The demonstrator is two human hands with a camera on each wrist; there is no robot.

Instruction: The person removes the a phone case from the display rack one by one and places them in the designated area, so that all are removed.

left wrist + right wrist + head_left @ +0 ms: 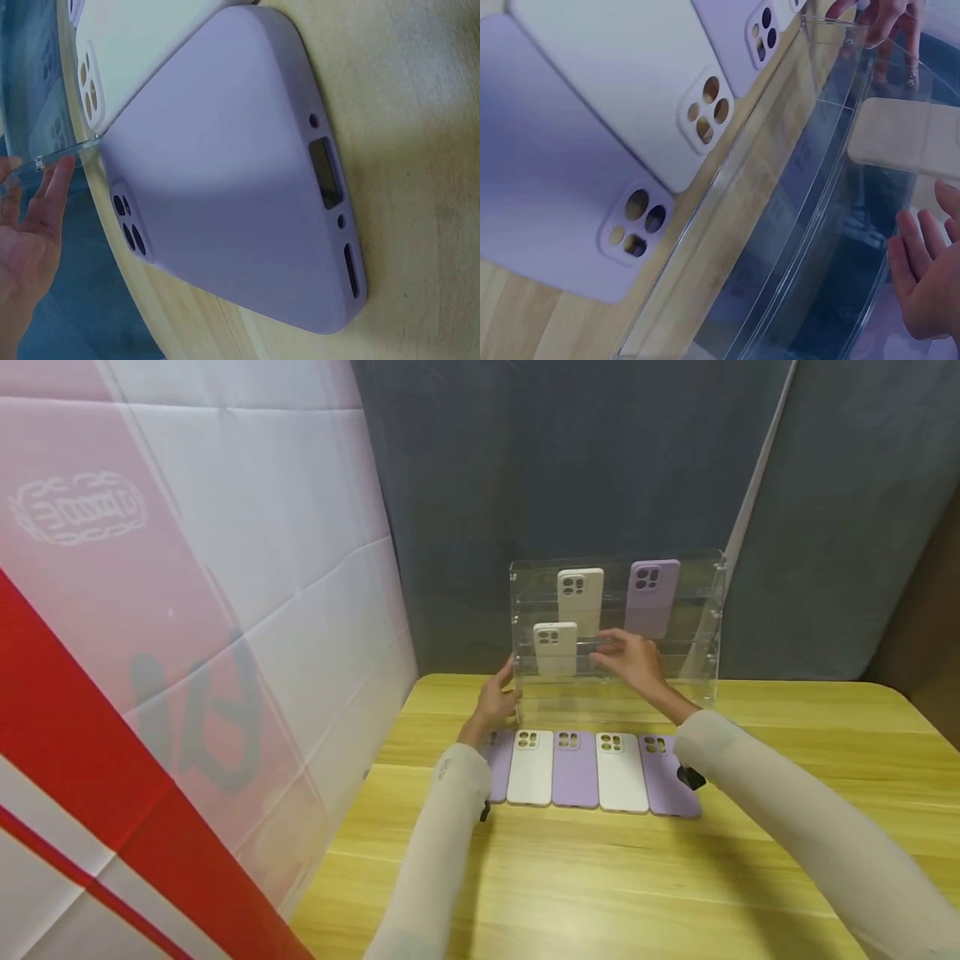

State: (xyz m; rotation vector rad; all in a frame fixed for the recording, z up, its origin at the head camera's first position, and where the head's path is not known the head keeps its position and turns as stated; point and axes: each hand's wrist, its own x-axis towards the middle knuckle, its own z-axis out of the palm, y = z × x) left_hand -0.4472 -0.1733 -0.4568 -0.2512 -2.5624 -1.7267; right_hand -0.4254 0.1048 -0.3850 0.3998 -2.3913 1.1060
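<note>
A clear acrylic display stand (pixel 615 703) with stepped tiers stands towards the back of the table. My left hand (pixel 497 700) grips its left side panel, fingers on both faces of the edge in the left wrist view. On the upper tier lean a white phone case (pixel 580 610) and a purple phone case (pixel 651 610); a second white phone case (pixel 555 652) leans one tier lower. Just right of that lower case is my right hand (pixel 633 662), fingers extended and holding nothing. In the right wrist view, its fingertips are close to the lower white case (pixel 907 139).
Several phone cases lie side by side before the stand, purple and white alternating, such as a white one (pixel 622 781) and a purple one (pixel 671 789). The wooden table (pixel 570 877) meets a printed curtain (pixel 300 527) on the left and a dark grey curtain (pixel 465 485) behind.
</note>
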